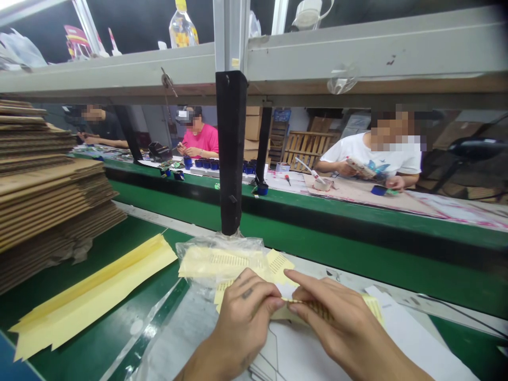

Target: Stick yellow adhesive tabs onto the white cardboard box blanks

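My left hand is closed, thumb and index finger pinching the edge of a yellow label sheet with dark printed rows. My right hand grips the same sheet between its thumb and fingers, close to the left fingertips. The hands cover much of the sheet. Just behind them lies a clear plastic bag with yellow printed sheets inside, and a loose yellow piece sits at its right. White paper is spread beneath and to the right of my hands.
Stacked cardboard rises at the left, with folded yellow sheets on the green table before it. A black-wrapped post stands in the middle, under a long shelf. Across the bench, three people handle blue parts and other items.
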`<state>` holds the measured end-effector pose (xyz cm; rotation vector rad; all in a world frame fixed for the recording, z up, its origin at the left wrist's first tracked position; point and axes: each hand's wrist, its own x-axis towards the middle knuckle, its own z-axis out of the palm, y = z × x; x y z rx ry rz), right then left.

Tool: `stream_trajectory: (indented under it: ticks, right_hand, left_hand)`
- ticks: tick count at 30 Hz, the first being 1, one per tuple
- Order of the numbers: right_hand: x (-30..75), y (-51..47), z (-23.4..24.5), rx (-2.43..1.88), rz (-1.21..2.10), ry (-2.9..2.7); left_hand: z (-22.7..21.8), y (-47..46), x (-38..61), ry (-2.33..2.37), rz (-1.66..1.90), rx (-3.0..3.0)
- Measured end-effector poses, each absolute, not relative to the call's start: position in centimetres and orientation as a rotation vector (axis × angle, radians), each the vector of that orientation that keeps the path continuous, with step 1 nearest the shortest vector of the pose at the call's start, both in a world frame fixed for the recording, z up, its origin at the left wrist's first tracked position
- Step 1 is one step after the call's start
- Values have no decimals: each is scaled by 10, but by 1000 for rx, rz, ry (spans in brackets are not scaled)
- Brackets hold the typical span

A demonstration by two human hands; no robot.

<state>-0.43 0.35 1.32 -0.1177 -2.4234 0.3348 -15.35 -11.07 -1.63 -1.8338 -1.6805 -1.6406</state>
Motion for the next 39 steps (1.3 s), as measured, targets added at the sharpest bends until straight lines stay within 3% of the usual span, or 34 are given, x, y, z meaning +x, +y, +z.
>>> stream_trajectory:
  ticks: [10, 19, 25, 35, 39]
  right_hand:
    - [-5, 0, 15, -90, 279, -2385]
    - [-8, -3, 15, 10, 419, -2420]
    - [-12, -8, 20, 38, 230, -2301]
    - [-8, -4, 11, 220, -222, -2285]
    - [-8, -6, 14, 158, 12, -2258]
  left_hand:
    - [-13, -112, -151, -1594, -1694, -1878]
    - [-11, -114, -151, -1499, -1508, -1836]
    - [-14, -115, -151, -1490, -1483, -1813]
    - [-7, -117, -152, -1808, -1918, -1736]
    - [-6, -119, -154, -2000, -2060, -1624]
